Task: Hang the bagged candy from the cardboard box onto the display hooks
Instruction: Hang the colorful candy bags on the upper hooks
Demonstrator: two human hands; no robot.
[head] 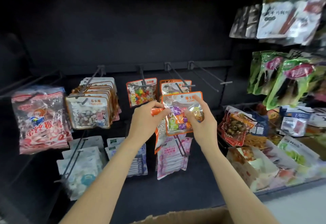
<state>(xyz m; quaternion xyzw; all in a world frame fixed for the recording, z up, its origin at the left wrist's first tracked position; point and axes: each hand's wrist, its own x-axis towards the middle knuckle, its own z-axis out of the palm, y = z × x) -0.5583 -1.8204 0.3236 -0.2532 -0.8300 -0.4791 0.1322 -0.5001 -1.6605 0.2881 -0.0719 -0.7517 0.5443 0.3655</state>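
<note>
Both hands, left hand (148, 118) and right hand (201, 119), pinch the candy bag (180, 112).

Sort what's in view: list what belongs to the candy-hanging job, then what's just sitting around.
Job:
left hand
right hand
candy bag, held by both
second bag behind it
hook
cardboard box

Not the job:
pebble candy bags
green packs
empty hook

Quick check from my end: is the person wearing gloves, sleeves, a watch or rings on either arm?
No. Both forearms are bare up to the frame's bottom edge, with no sleeve in view. The left hand and right hand are ungloved. No watch, bracelet or ring shows on either wrist or on the visible fingers, and no markings are visible.
</note>
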